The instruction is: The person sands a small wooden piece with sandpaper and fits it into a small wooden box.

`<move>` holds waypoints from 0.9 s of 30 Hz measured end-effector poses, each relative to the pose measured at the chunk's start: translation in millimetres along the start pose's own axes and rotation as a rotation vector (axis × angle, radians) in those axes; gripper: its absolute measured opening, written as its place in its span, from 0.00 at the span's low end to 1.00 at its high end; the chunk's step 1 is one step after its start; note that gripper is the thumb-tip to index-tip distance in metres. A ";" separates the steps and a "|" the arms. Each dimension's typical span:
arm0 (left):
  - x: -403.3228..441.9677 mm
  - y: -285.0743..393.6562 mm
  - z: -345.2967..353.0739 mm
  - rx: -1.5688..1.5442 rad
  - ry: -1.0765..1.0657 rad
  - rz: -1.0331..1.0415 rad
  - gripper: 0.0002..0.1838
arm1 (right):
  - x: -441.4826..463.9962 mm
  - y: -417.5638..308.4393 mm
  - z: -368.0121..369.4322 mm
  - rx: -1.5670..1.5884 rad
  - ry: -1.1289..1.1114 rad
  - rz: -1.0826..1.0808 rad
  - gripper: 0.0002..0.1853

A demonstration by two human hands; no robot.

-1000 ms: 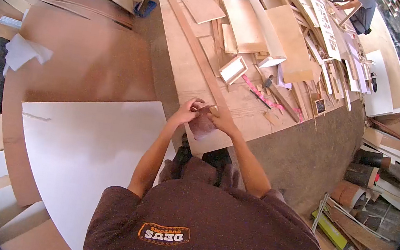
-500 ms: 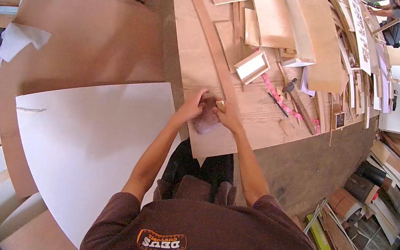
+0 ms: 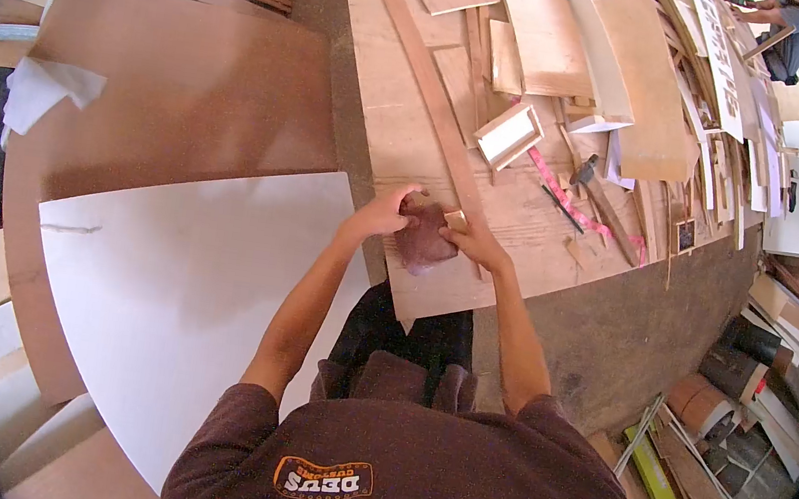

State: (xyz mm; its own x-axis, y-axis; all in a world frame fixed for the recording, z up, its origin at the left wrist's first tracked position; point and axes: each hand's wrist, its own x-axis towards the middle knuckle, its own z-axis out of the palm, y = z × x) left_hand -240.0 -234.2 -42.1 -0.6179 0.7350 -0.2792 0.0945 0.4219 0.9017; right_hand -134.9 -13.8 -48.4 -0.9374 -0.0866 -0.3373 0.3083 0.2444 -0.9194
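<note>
Over the near corner of the plywood-topped table (image 3: 404, 139), both hands hold a small reddish-brown square pouch (image 3: 425, 245), whose lower edge looks shiny and partly see-through. My left hand (image 3: 386, 213) is closed on its upper left side, thumb against the surface. On the upper right, my right hand (image 3: 481, 246) pinches the same pouch. A small pale tan piece (image 3: 455, 220) shows at the right fingers; whether it is separate from the pouch I cannot tell.
A white-bottomed wooden frame (image 3: 508, 135), a hammer (image 3: 585, 170) and pink tape (image 3: 568, 199) lie right of the hands. A long wooden strip (image 3: 413, 70) runs along the table. A large white sheet (image 3: 202, 294) spreads at left. Another person (image 3: 786, 38) stands far right.
Both hands and the pouch have shifted slightly right and down in view. The pouch now shows flatter and more fully between the hands.
</note>
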 end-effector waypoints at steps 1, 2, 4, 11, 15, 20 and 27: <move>-0.5 0.5 3.2 0.018 0.066 0.020 0.31 | 1.1 2.1 0.6 -0.069 0.032 -0.041 0.23; -1.2 1.2 7.5 0.027 0.097 0.032 0.31 | 3.3 4.0 2.3 -0.027 0.031 -0.033 0.24; -2.1 -5.0 21.8 0.051 0.228 0.103 0.31 | 10.9 10.4 5.1 0.014 0.036 -0.022 0.25; -1.5 -2.6 61.3 0.563 0.579 0.044 0.23 | 26.5 18.0 40.6 -0.697 0.356 0.079 0.24; -21.4 9.6 87.1 0.774 0.679 0.017 0.22 | 8.4 -25.7 58.0 -0.866 0.445 0.242 0.26; -21.2 1.6 119.5 0.882 0.706 -0.113 0.27 | 8.2 -21.2 55.2 -0.753 0.585 0.116 0.22; -29.7 16.6 134.3 0.680 0.690 -0.263 0.35 | 36.1 -39.5 29.5 -0.034 0.593 -0.354 0.21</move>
State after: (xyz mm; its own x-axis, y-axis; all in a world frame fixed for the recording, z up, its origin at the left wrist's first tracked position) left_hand -115.2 -177.7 -63.2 -0.9803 0.1976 0.0042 0.1829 0.8986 0.3988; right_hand -176.2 -55.0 -30.3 -0.9138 0.3740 0.1582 -0.0285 0.3296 -0.9437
